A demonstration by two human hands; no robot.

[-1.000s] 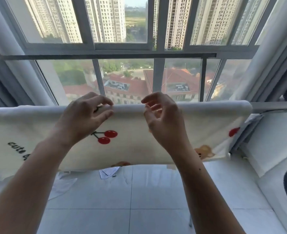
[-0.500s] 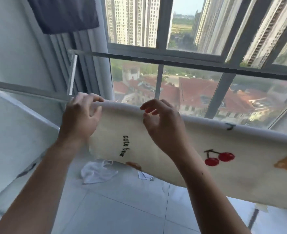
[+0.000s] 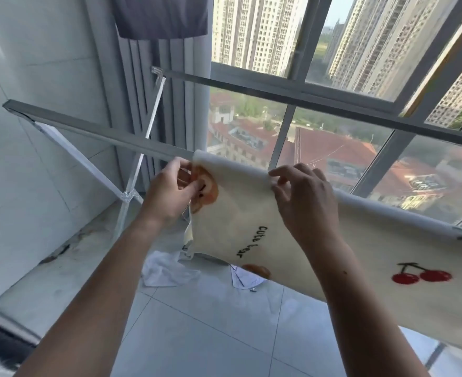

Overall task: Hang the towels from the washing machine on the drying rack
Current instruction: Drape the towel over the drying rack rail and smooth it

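Observation:
A cream towel [image 3: 360, 254] printed with cherries, bears and the words "cute bear" hangs folded over the grey bar of the drying rack [image 3: 88, 129]. My left hand [image 3: 170, 191] pinches the towel's left edge just under the bar. My right hand [image 3: 303, 191] grips the fold at the top of the bar, a little to the right. The washing machine is out of view.
The rack's white crossed legs [image 3: 132, 186] stand at the left against a tiled wall. A large window [image 3: 333, 99] lies right behind the rack. White cloth [image 3: 167, 273] and paper [image 3: 244, 278] lie on the tiled floor. A dark cloth [image 3: 162, 17] hangs above.
The view has swung left along the rack. Both hands have slid to the towel's left end, and my left hand now pinches the side edge instead of resting on top.

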